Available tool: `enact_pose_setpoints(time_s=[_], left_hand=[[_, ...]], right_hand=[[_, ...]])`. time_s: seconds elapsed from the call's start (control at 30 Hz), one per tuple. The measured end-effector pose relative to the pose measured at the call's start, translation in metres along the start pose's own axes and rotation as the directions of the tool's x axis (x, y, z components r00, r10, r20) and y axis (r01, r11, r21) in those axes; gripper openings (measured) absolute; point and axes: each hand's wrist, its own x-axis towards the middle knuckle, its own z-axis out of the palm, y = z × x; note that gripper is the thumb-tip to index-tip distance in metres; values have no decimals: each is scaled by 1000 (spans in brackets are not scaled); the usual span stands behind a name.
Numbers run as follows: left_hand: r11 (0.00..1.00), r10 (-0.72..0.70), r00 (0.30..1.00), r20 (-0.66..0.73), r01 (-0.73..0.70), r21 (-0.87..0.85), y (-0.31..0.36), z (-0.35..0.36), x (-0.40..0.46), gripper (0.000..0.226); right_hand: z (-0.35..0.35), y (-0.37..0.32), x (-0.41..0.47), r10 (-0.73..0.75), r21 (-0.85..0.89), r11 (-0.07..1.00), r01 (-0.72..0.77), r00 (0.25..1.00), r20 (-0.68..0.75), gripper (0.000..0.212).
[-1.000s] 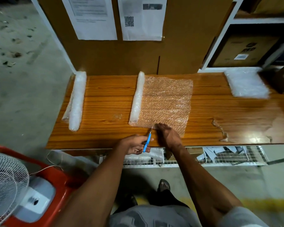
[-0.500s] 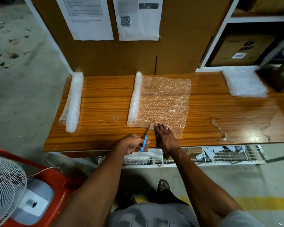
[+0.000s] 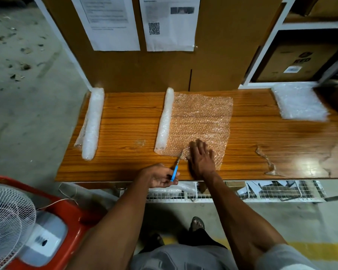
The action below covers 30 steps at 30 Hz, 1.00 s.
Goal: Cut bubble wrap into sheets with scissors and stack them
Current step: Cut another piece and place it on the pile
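At the table's [image 3: 125, 168] near edge, the left hand [image 3: 158, 176] grips blue scissors [image 3: 176, 168], blades at the wrap's [image 3: 201, 117] near edge; the right hand [image 3: 202, 158] presses it flat, fingers straight. Beyond lie its roll [image 3: 164, 119], a second roll [image 3: 91, 123] left, a stack [image 3: 299, 104] far right, then a cardboard wall [image 3: 222, 55] with papers [image 3: 170, 22]
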Motion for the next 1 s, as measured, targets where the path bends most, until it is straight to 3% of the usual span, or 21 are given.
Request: enact_pose_setpoints(time_s=[0.13,0.27,0.37,0.53,0.7,0.9,1.0], left_hand=[[999,-44,998,52,45,-12,8,-2,5,18],[998,-70,997,35,69,13,20,-2,9,25],[996,-85,996,35,85,8,30,-1,13,17],[997,-63,998,9,63,37,45,3,15,43],[998,-38,999,-19,39,46,44,5,18,11],[999,7,997,-73,-4,37,36,14,23,56],[1000,12,996,-91,-10,26,32,15,28,55]], right_hand=[[6,7,3,8,-18,1000,-6,997,80,75],[3,11,6,13,-20,1000,-11,996,87,81],[3,15,8,23,-49,999,-19,996,89,86],[5,15,9,37,-59,998,-32,996,78,89],[-1,13,5,34,-67,997,-29,997,72,89],[-4,16,4,36,-71,997,-31,996,76,90],[-6,19,3,35,-75,997,-28,996,82,91]])
